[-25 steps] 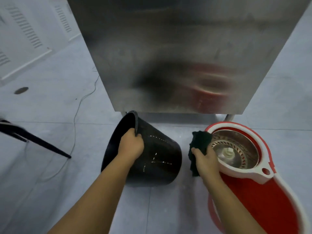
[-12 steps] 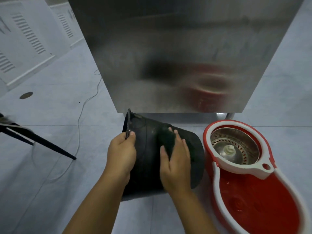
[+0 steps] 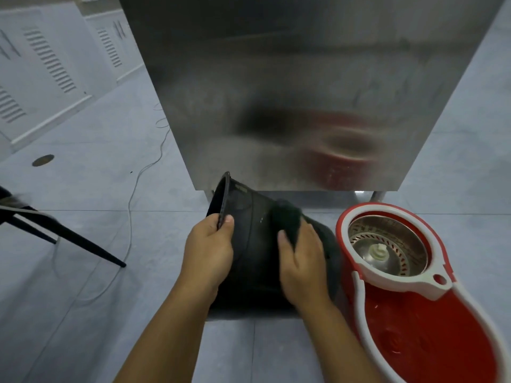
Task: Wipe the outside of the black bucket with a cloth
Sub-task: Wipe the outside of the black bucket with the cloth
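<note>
The black bucket (image 3: 257, 244) lay tipped on its side on the grey floor (image 3: 83, 217), mouth turned left, just beside the red mop bucket (image 3: 431, 341). The left hand (image 3: 207, 252) pinched the rim between thumb and fingers, while the right hand (image 3: 301, 261), fingers together, pressed a dark cloth (image 3: 286, 217) against the outer wall. The mop bucket's steel spinner basket (image 3: 387, 244) held 1 pale hub; its red well appeared wet.

Both bare forearms reach forward from the bottom edge. The left hand (image 3: 208, 254) is curled closed on the bucket (image 3: 257, 244) rim, thumb on top. The right hand (image 3: 302, 261) lies palm-down on the bucket's side, fingers pressed over the cloth (image 3: 286, 219).
</note>
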Demonstrator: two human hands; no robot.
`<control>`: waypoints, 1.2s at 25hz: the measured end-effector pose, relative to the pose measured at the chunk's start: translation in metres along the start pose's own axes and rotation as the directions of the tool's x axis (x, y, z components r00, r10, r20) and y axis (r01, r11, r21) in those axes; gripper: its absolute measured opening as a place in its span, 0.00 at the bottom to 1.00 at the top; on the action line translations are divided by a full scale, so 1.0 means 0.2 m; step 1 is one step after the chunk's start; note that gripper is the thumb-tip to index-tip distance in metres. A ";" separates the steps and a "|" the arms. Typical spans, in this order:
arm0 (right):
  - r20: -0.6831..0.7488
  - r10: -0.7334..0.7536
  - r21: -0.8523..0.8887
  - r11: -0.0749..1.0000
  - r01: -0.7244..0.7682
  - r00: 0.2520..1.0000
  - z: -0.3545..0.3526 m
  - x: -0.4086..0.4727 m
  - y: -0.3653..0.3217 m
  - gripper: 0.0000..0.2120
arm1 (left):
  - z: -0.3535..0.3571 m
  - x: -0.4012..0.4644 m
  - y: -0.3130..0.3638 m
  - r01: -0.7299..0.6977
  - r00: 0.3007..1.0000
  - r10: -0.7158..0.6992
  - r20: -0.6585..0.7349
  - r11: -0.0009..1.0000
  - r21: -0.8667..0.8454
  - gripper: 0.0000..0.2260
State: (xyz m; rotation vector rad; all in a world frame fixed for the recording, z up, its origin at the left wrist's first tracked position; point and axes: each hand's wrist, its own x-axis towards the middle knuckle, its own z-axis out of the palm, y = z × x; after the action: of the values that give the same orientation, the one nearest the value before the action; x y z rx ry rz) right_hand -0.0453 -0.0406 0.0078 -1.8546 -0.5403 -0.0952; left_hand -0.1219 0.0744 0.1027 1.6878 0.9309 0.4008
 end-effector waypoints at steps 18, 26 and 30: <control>0.093 0.854 0.701 0.309 -0.643 0.512 -0.31 0.06 0.04 0.12 | -0.07 -0.14 0.09 -0.178 0.900 0.147 0.410 0.983 0.040 0.14; 0.083 0.841 0.903 0.163 -0.396 0.535 -0.35 -0.09 0.08 0.07 | -0.18 -0.13 0.09 -0.147 0.704 0.107 0.702 0.989 -0.004 0.21; 0.047 0.809 0.901 0.219 -0.375 0.585 -0.31 -0.11 0.14 0.10 | -0.03 -0.10 0.09 -0.053 0.967 0.071 0.244 0.995 -0.079 0.23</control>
State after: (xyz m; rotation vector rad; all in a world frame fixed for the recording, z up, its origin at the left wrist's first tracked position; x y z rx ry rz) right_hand -0.0411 -0.1106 -0.0021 -0.8306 0.5192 0.2685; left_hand -0.1320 0.0621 0.1243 1.6595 0.6749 0.2554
